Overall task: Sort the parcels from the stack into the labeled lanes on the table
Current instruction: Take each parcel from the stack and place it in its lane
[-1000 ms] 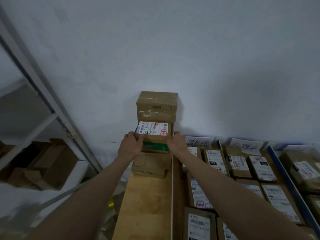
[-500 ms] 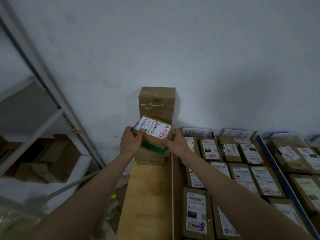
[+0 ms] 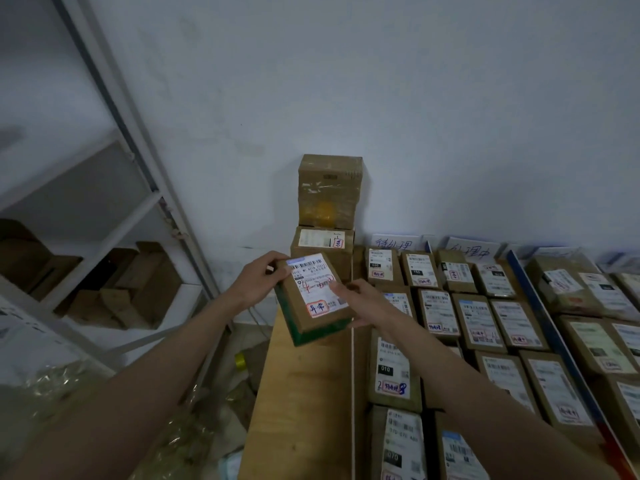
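Note:
I hold a small brown parcel [image 3: 313, 299] with green edges and a white shipping label stamped in red, tilted toward me above the wooden lane. My left hand [image 3: 258, 282] grips its far left corner; my right hand [image 3: 360, 306] grips its right side, thumb on the label. Behind it the stack [image 3: 327, 216] of brown parcels stands against the wall, the lower box showing a white label. To the right, lanes hold several labeled parcels [image 3: 478, 317] lying flat, with handwritten lane signs [image 3: 394, 244] propped at the wall.
A bare wooden lane [image 3: 301, 403] runs toward me under the parcel, bounded by a thin divider. A blue divider [image 3: 540, 313] separates lanes at right. A white metal shelf [image 3: 114, 209] with cardboard boxes stands at left, with plastic wrap on the floor below.
Both hands have lifted the labeled parcel off the stack and drawn it toward me, tilting its label up. The box beneath it, with its own label, is now uncovered.

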`<state>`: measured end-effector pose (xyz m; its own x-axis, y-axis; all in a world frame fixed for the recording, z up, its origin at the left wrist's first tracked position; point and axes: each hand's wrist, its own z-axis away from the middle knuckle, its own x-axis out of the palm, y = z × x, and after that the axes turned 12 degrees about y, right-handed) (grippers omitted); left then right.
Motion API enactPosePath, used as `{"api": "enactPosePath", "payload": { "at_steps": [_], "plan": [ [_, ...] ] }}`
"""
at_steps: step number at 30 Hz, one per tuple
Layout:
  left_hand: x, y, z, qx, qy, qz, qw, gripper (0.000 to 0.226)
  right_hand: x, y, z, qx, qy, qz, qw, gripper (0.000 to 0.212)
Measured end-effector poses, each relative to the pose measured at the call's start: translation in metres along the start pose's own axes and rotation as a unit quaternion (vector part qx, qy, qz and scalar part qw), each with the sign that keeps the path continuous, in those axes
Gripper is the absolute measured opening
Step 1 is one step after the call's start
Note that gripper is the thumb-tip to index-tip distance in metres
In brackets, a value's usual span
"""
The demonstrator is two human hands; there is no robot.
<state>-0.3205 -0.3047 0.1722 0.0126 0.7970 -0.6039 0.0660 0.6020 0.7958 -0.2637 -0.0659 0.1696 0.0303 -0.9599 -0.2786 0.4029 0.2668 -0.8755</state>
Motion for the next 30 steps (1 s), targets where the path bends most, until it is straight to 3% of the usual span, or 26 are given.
{"api": "enactPosePath", "payload": {
  "at_steps": [3, 7, 10, 15, 19, 24, 30],
  "plan": [
    [0.001, 0.003, 0.015, 0.024, -0.017, -0.021, 0.999, 0.029, 0.01, 0.006, 0.011, 0.012, -0.042, 0.046, 0.998, 0.045],
    [0.008, 0.006, 0.036, 0.022, -0.007, -0.039, 0.999, 0.039, 0.017, 0.015, 0.032, 0.034, -0.032, 0.034, 0.998, 0.033],
    [0.021, 0.014, 0.055, 0.022, -0.002, -0.031, 0.999, 0.045, 0.015, 0.023, 0.051, 0.063, 0.001, 0.017, 0.998, 0.021],
    [0.048, 0.029, 0.087, 0.081, 0.008, -0.09, 0.993, 0.049, -0.011, 0.052, 0.084, 0.076, 0.115, 0.032, 0.99, 0.037],
    [0.074, 0.045, 0.12, 0.173, -0.029, -0.225, 0.958, 0.049, -0.053, 0.087, 0.123, 0.102, 0.231, 0.014, 0.968, 0.039],
    [0.131, 0.079, 0.172, 0.286, -0.058, -0.316, 0.903, 0.05, -0.107, 0.134, 0.195, 0.154, 0.325, -0.006, 0.933, 0.038],
    [0.203, 0.135, 0.225, 0.357, -0.108, -0.33, 0.867, 0.057, -0.178, 0.193, 0.285, 0.198, 0.401, -0.044, 0.893, 0.031]
  ]
}}
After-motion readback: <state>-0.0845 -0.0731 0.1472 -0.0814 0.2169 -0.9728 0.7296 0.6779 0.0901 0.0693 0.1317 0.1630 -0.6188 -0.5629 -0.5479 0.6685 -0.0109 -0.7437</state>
